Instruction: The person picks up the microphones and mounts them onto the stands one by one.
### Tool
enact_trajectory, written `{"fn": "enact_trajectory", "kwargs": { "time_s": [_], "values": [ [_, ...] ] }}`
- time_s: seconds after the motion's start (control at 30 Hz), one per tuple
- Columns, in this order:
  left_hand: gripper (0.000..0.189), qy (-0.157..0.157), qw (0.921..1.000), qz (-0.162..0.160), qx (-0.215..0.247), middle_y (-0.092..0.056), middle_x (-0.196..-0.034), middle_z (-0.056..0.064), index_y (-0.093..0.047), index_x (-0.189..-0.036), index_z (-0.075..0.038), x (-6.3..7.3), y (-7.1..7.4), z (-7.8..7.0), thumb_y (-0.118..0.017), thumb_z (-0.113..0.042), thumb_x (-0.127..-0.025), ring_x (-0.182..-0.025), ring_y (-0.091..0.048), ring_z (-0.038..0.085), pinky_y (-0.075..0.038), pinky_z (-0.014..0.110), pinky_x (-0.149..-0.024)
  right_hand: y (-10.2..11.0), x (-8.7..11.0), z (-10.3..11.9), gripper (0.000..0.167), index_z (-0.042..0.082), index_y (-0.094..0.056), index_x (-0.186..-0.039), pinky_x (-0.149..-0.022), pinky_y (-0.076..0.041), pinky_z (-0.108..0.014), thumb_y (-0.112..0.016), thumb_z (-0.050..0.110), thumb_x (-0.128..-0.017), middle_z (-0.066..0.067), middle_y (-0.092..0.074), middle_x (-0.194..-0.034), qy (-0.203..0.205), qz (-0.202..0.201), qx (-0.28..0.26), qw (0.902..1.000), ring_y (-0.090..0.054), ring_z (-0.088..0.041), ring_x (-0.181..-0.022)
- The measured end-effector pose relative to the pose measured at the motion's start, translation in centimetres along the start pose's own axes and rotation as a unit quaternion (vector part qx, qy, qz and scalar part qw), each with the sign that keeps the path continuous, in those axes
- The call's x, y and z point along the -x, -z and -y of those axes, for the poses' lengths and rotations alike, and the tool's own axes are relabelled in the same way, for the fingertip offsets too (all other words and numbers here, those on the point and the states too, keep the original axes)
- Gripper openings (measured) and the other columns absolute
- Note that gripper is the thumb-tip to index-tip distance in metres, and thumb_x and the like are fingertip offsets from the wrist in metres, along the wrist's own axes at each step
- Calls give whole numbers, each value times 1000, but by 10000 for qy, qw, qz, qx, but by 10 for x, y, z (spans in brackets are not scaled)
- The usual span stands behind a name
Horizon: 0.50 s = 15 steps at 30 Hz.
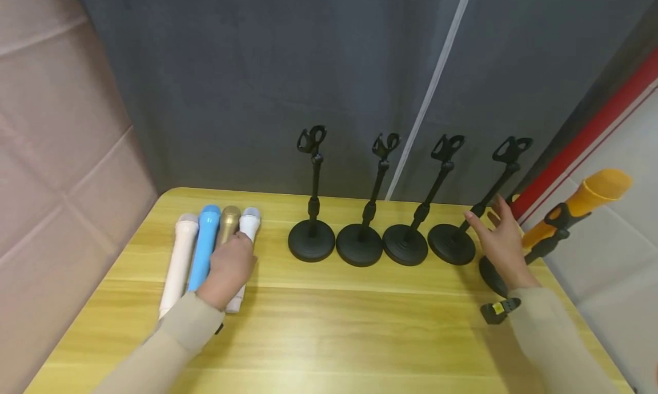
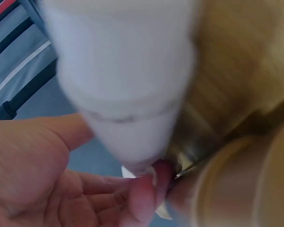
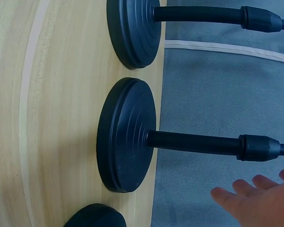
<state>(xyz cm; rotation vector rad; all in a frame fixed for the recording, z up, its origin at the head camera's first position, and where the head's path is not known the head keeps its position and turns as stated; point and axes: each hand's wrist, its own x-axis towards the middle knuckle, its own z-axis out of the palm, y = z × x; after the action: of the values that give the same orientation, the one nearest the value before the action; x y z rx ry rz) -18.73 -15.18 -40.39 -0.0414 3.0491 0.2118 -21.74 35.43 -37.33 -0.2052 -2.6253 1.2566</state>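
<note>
Plainly, the white microphone [image 1: 250,224] is pinched in the left grip [image 1: 231,262], left of the leftmost stand [image 1: 311,241], its long axis set fore-and-aft (slightly slanted); farther off, the right grip [image 1: 501,244], spread and empty, is poised well right of that stand.

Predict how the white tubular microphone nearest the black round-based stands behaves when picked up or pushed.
The white tubular microphone likely lifts as one stiff piece: its body looks straight and hard. It may roll if pushed toward the black round-based stands, being round with bare wood-grain tabletop beside it. Its smooth casing might be slippery.
</note>
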Motion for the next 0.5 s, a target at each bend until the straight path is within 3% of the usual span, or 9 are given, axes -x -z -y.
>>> {"fn": "enact_trajectory", "kwargs": {
  "time_s": [0.13, 0.23, 0.43, 0.5],
  "values": [
    [44, -180, 9995, -275, 33, -66, -77, 24, -51, -115, 23, -3, -5, 1, -68, -11, -92, -61, -67, 27, -56, 38, -52, -1, -4, 0, 95, 9, -1, -163, -113, -32, -68, -56, 53, -99, -23, -13, -168, -19, -7, 7, 10000, -27, -53, -149],
    [32, -222, 9992, -266, 218, -65, -77, 20, -58, -105, 18, -7, -6, 3, -67, -8, -89, -61, -62, 23, -54, 36, -53, -3, -7, -1, 90, 8, -6, -163, -114, -33, -67, -55, 50, -100, -24, -18, -167, -1, -15, 1, 10000, -29, -51, -148],
    [34, 211, 9962, 111, 838, -66, -84, 15, -63, -98, 6, -14, -3, 8, -76, -22, -86, -66, -60, 24, -49, 36, -53, -8, -11, -3, 67, 8, -31, -158, -111, -40, -62, -57, 35, -103, -26, -41, -156, 197, -279, -27, 9994, -43, -47, -142],
    [42, 289, 9946, 159, 980, -65, -87, 16, -60, -105, 9, -15, -2, 9, -76, -26, -87, -68, -60, 24, -48, 35, -53, -10, -11, -5, 60, 7, -37, -155, -111, -48, -46, -56, 31, -104, -25, -48, -152, 205, -401, 32, 9990, -55, -38, -134]
  ]
}}
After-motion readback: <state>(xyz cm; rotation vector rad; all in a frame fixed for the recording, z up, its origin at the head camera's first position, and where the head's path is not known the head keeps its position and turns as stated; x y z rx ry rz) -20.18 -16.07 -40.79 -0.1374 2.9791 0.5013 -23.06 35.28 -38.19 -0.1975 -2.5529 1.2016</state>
